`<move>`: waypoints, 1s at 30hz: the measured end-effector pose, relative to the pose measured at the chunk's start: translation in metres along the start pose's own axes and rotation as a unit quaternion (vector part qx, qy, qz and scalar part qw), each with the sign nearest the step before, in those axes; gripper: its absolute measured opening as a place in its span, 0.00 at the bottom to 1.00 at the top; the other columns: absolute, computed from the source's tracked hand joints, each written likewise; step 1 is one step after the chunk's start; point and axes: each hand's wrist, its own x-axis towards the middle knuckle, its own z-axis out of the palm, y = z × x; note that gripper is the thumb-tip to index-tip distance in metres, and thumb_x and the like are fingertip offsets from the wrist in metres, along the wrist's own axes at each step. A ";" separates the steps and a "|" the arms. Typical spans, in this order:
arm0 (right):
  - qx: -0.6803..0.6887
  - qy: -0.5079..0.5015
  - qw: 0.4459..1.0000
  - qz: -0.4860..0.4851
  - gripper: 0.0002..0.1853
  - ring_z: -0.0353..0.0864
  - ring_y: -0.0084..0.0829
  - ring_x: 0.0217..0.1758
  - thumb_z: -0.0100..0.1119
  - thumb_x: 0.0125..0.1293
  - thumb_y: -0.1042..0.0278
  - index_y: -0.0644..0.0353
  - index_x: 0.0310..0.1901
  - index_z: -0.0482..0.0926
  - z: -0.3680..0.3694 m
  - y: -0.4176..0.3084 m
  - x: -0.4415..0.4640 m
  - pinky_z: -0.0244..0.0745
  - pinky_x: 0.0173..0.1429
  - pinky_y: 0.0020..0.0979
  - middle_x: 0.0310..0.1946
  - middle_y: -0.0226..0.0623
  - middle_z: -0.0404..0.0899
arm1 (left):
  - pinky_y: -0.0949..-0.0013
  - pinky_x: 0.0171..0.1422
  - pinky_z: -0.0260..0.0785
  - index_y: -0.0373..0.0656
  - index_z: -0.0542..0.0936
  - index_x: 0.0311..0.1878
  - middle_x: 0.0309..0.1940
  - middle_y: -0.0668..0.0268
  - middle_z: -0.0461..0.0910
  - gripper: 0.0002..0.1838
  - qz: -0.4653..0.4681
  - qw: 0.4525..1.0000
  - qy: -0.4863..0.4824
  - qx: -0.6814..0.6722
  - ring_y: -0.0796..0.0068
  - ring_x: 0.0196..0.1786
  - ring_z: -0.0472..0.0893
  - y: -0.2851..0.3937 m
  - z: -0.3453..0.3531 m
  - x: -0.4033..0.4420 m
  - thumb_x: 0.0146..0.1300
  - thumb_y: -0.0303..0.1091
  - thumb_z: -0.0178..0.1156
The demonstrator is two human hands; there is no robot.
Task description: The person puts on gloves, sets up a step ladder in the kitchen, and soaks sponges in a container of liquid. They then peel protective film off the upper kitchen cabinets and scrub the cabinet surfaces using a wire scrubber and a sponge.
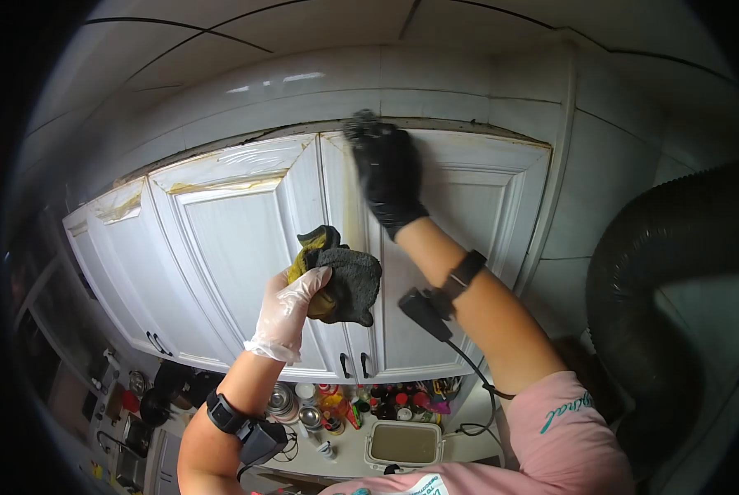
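My left hand (281,318), in a thin whitish see-through glove, is closed on a folded cloth (354,285), dark grey on one face and yellow on the other. It holds the cloth up in front of the white cabinet doors (237,239). Higher up, my right hand (388,177) wears a black glove and presses at the top edge of a cabinet door (468,206). Its fingers are curled and smeared by motion; a dark glinting lump shows at the fingertips, too blurred to name. Yellow-brown grime stains (221,183) run along the upper door frames.
Below the cabinets, a counter holds jars, bottles and a metal pot (281,400). A rectangular tub (404,444) of murky water stands at its front. A wide black ribbed duct (633,280) bends down on the right. A cable (468,363) hangs from my right wrist device.
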 end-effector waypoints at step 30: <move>0.078 -0.012 0.996 -0.043 0.10 0.77 0.43 0.35 0.48 0.56 0.69 0.56 0.36 0.80 0.004 0.000 0.000 0.70 0.42 0.41 0.31 0.41 0.79 | 0.74 0.45 0.70 0.29 0.74 0.46 0.36 0.65 0.79 0.16 -0.033 0.996 -0.043 0.071 0.77 0.38 0.77 0.001 -0.013 -0.009 0.56 0.28 0.59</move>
